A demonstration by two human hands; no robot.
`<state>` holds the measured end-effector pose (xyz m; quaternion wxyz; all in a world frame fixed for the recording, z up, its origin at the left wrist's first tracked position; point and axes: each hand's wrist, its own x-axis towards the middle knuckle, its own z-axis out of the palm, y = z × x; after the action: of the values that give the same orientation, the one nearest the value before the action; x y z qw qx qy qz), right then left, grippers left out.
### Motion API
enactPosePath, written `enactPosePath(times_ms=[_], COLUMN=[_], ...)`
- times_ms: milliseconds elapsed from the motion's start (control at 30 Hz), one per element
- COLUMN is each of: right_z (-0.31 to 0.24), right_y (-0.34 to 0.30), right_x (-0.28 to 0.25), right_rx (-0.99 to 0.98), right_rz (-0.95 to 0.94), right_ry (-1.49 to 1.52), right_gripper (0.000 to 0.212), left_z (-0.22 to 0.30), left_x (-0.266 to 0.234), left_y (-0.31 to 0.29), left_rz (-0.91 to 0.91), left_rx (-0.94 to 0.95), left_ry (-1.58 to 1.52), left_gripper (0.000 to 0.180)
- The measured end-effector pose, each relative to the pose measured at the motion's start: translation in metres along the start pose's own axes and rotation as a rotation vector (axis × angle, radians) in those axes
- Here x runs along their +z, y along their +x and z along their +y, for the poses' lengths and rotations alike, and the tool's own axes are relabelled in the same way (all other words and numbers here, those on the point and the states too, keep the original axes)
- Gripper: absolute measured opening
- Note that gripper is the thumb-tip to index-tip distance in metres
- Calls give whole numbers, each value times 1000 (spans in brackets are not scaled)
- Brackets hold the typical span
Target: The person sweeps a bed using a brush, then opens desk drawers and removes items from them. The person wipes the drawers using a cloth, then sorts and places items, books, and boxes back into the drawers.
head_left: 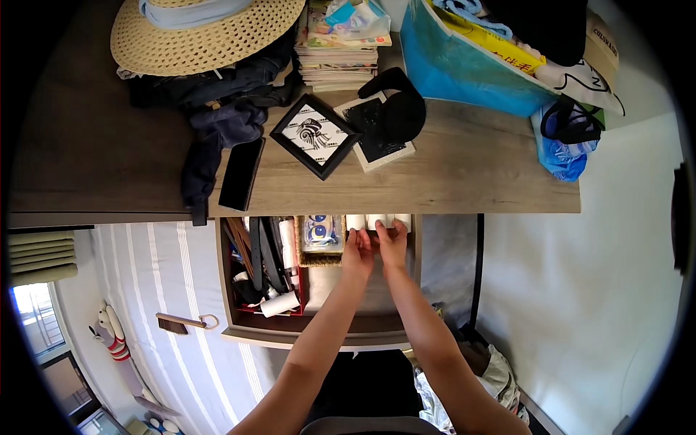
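Both my arms reach into an open drawer (341, 335). At its back right stands a row of white cylindrical things (375, 220), partly under the tabletop edge. My left hand (357, 252) has its fingers closed at the near left end of the row. Close beside it, my right hand (392, 242) has its fingers bent against the row's right part. What exactly the fingertips grip is partly hidden. Left of my hands is a woven basket (319, 259) with a clear packet (320, 232) bearing blue round shapes.
A red box (303, 304) at the drawer's left holds dark straps, a white roll (280, 304) and small bottles. On the tabletop (478, 167) lie a phone (241, 174), a black picture frame (315, 136), magazines (337, 65), a straw hat (203, 36) and a blue bag (471, 69).
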<state>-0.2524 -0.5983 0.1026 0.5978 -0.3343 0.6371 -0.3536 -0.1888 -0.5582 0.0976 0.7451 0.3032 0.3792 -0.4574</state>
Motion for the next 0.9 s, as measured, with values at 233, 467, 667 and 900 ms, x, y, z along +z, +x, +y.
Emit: enactPosePath(times_ms=[233, 467, 667, 900], right_z=[17, 23, 3, -121], right_y=[-3, -5, -30, 7], right_x=[6, -10, -23, 15], right_rx=[-77, -100, -266, -773], right_rz=[33, -62, -149, 16], right_ry=[105, 98, 110, -341], right_gripper=[25, 6, 7, 39], left_z=[-9, -7, 14, 55], left_x=[-15, 1, -17, 72], left_y=[0, -2, -23, -46], left_rz=[10, 121, 54, -314], left_rx=[29, -75, -129, 965], left_ry=[55, 119, 389, 1131], left_gripper=[23, 31, 28, 17])
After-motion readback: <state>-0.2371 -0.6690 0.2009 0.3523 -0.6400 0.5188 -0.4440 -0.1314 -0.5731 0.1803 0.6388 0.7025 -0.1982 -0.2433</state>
